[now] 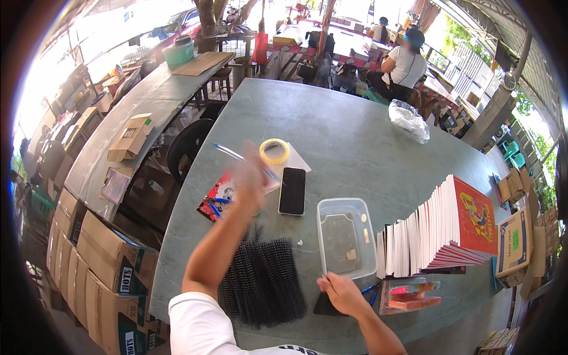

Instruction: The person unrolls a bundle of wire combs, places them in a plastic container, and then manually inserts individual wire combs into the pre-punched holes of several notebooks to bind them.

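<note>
My left hand (251, 177), smeared by motion, is raised over the middle-left of the table with a blue-and-clear pen (228, 151) held across its fingers. My right hand (344, 294) is closed at the near-left corner of a clear plastic tub (320, 236), its fingertips at the rim. A few small pale pieces lie in the tub. Partly under my right hand is a dark flat object (327, 305). Black spiral binding coils (260, 284) lie in a bundle below my left forearm. A phone (291, 191) with a dark screen lies between my hands.
Yellowish tape (274, 152) rests on white paper. A red-and-white booklet (208, 207) has blue pens on it. At right are a leaning stack of books (473, 216), orange-pink items in clear packaging (414, 296) and cardboard boxes (513, 245). Crumpled plastic (408, 121) lies far right; people sit beyond.
</note>
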Demonstrator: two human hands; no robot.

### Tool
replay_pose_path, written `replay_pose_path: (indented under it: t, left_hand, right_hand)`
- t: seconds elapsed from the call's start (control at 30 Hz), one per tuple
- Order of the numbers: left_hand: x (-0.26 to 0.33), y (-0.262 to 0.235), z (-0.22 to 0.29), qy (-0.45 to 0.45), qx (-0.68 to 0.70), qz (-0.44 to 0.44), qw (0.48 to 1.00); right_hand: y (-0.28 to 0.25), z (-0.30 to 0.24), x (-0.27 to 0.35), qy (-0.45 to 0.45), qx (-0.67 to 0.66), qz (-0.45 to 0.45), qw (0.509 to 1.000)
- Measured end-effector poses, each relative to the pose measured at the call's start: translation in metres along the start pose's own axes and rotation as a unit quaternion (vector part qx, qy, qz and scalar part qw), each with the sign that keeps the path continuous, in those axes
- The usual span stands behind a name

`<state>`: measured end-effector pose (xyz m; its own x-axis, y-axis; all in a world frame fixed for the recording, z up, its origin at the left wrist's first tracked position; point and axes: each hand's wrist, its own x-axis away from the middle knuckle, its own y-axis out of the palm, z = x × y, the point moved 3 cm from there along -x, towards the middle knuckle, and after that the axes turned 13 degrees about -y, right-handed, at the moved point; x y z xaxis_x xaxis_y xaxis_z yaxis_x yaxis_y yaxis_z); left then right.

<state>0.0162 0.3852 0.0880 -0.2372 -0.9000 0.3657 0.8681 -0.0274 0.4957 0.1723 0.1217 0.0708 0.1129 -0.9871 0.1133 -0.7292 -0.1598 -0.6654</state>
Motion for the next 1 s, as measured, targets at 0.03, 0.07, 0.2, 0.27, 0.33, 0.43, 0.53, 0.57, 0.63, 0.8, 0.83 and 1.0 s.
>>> replay_pose_path:
  t: [0.03,0.07,0.2,0.27,0.33,0.43,0.53,0.57,0.63,0.8,0.83,1.0]
  left_hand:
    - [-0.027,-0.015,0.031,0.091,0.023,-0.042,0.995]
    - [-0.056,-0.038,0.043,0.089,0.008,0.042,0.995]
    - [-0.167,-0.121,0.0,0.055,0.013,0.076,0.995]
    - [-0.184,-0.121,-0.021,0.074,-0.059,0.032,0.995]
    - [-0.193,-0.118,-0.035,0.118,-0.148,0.168,0.967]
    - [-0.204,-0.123,-0.039,0.148,-0.158,0.227,0.95]
    - [-0.205,-0.122,-0.048,0.176,-0.2,0.275,0.924]
    - [-0.202,-0.125,-0.049,0.19,-0.217,0.308,0.906]
    - [-0.205,-0.125,-0.048,0.198,-0.244,0.315,0.895]
    - [-0.203,-0.124,-0.05,0.207,-0.299,0.327,0.872]
    - [-0.203,-0.123,-0.049,0.207,-0.3,0.327,0.872]
    - [-0.204,-0.126,-0.048,0.226,-0.313,0.348,0.854]
  right_hand:
    - [-0.002,0.002,0.009,0.0,0.003,0.0,1.0]
    - [-0.007,0.002,0.022,0.03,-0.064,0.036,0.997]
    - [-0.028,0.003,0.045,0.098,-0.189,0.14,0.967]
    - [-0.031,0.004,0.052,0.117,-0.164,0.139,0.97]
    - [-0.029,-0.001,0.057,0.066,-0.119,0.15,0.979]
    - [-0.028,-0.01,0.066,0.08,-0.111,0.132,0.982]
    - [-0.028,-0.009,0.071,0.11,-0.119,0.14,0.977]
    - [-0.027,-0.007,0.073,0.112,-0.119,0.138,0.977]
    - [-0.024,0.001,0.077,0.139,-0.177,0.144,0.964]
    - [-0.021,0.003,0.071,0.138,-0.17,0.127,0.967]
    - [-0.021,0.003,0.069,0.124,-0.167,0.126,0.97]
    - [-0.019,0.004,0.067,0.135,-0.18,0.123,0.967]
